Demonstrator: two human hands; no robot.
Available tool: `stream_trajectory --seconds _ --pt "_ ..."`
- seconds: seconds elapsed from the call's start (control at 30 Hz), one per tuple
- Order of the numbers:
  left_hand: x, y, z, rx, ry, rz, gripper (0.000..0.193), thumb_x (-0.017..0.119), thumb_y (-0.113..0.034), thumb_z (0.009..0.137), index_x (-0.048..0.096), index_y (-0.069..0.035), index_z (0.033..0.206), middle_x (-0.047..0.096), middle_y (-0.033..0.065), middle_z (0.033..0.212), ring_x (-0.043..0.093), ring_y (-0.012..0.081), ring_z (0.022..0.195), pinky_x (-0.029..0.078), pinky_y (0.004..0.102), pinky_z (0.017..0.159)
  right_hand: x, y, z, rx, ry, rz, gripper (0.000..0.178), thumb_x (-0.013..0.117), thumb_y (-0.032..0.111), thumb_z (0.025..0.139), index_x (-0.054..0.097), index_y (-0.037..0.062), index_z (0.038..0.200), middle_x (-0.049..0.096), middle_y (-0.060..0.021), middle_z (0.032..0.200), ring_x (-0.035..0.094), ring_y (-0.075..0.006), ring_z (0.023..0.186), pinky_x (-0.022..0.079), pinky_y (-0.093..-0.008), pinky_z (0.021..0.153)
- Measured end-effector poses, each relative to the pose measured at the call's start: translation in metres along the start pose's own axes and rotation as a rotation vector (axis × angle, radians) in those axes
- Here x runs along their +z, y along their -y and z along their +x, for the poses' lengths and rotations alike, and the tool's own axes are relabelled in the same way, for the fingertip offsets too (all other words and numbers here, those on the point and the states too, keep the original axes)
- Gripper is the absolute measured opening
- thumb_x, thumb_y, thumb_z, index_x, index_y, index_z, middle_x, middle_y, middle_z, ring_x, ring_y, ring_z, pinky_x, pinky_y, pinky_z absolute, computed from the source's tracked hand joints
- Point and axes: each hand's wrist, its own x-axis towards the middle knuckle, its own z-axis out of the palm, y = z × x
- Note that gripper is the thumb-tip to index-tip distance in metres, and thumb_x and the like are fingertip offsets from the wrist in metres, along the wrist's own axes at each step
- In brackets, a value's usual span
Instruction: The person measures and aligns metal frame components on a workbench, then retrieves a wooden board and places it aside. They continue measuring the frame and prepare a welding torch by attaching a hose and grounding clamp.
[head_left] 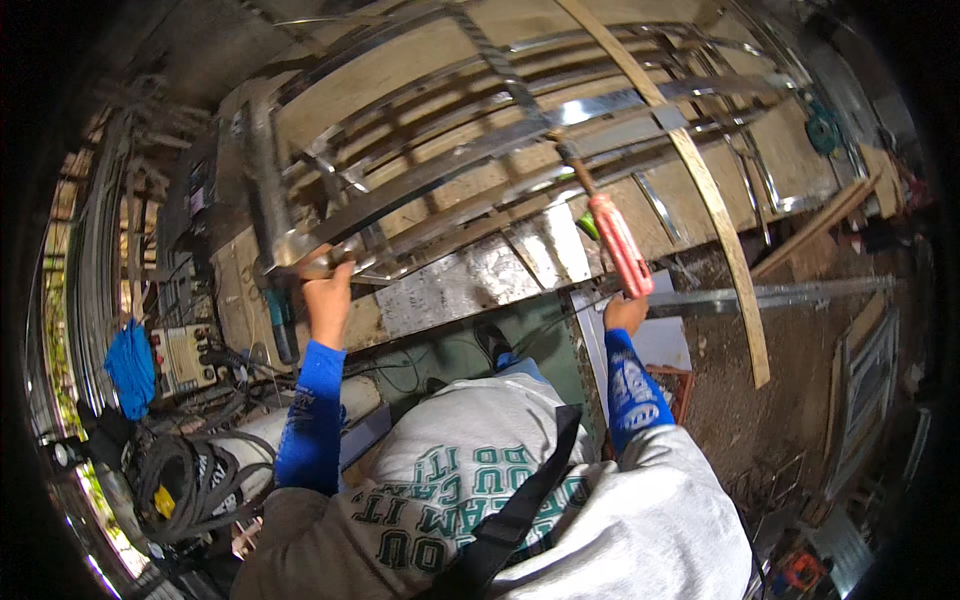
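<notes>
My right hand (626, 312) is closed round the end of a hammer (620, 245) with a red grip and a rusty shaft. Its head end, hard to make out, lies over a shiny bar of the metal frame (455, 165). At the near left corner of that frame, my left hand (328, 290) is closed on the tube; some fingertips are hidden behind the metal. The frame, made of silvery square tubes with several crossbars, rests on a wooden workbench (250, 305). A flat metal sheet (450, 285) covers part of the bench's near edge.
A long wooden strip (715, 200) crosses the frame and juts past the bench. A teal-handled tool (280, 325) lies left of my left hand. Coiled cables (190, 490), a blue cloth (130, 368) and a beige machine (183, 358) stand at the left. Metal channel (770, 295) extends right.
</notes>
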Motion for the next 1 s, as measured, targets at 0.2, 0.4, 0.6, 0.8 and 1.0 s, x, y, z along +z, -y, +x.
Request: stream_trajectory --seconds 0.2,0.4,0.6,0.8,1.0 --pt "-0.002 0.036 -0.063 -0.075 -0.034 0.148 0.077 0.079 -0.023 0.090 0.031 -0.001 0.147 0.045 0.0176 0.143 0.052 0.0318 0.128 0.043 0.0422 0.107 -0.041 0.109 -0.076 -0.862 0.118 0.107 0.040 0.070 0.024 0.090 0.060 0.0009 0.121 0.061 -0.0232 0.110 0.056 -0.0439 0.107 0.045 -0.0512 0.094" --pt "-0.021 0.089 -0.183 -0.227 -0.017 -0.055 0.054 0.071 -0.001 0.087 0.043 -0.003 0.134 0.059 0.0143 0.119 0.066 0.0203 0.093 0.053 0.0339 0.080 -0.016 0.167 -0.068 -1.016 0.444 -0.075 0.030 0.076 0.022 0.081 0.061 0.0007 0.096 0.063 -0.0217 0.096 0.061 -0.0424 0.098 0.049 -0.0506 0.087" --pt "-0.044 0.102 -0.208 -0.221 0.165 -0.043 0.056 0.068 -0.008 0.093 0.042 -0.006 0.142 0.052 0.0156 0.137 0.064 0.0189 0.099 0.054 0.0339 0.084 0.038 0.075 0.018 -0.658 0.708 0.227 0.039 0.075 0.013 0.080 0.060 -0.0069 0.110 0.063 -0.0257 0.105 0.061 -0.0426 0.100 0.049 -0.0485 0.091" --pt "-0.136 0.049 -0.203 -0.234 -0.275 0.249 0.054 0.068 -0.012 0.093 0.044 -0.006 0.141 0.059 0.0155 0.131 0.068 0.0242 0.102 0.051 0.0418 0.094 0.000 0.150 -0.077 -1.352 0.524 0.029 0.029 0.064 0.014 0.090 0.058 -0.0048 0.112 0.061 -0.0259 0.105 0.058 -0.0459 0.100 0.046 -0.0518 0.092" --pt "-0.370 -0.034 -0.173 0.309 -1.296 0.761 0.024 0.068 -0.005 0.087 0.064 -0.002 0.111 0.066 0.0172 0.113 0.065 0.0333 0.106 0.050 0.0424 0.096 0.024 0.205 -0.200 -1.486 1.230 0.055 0.022 0.072 0.006 0.074 0.067 0.0032 0.095 0.068 -0.0197 0.091 0.066 -0.0436 0.085 0.054 -0.0488 0.077"
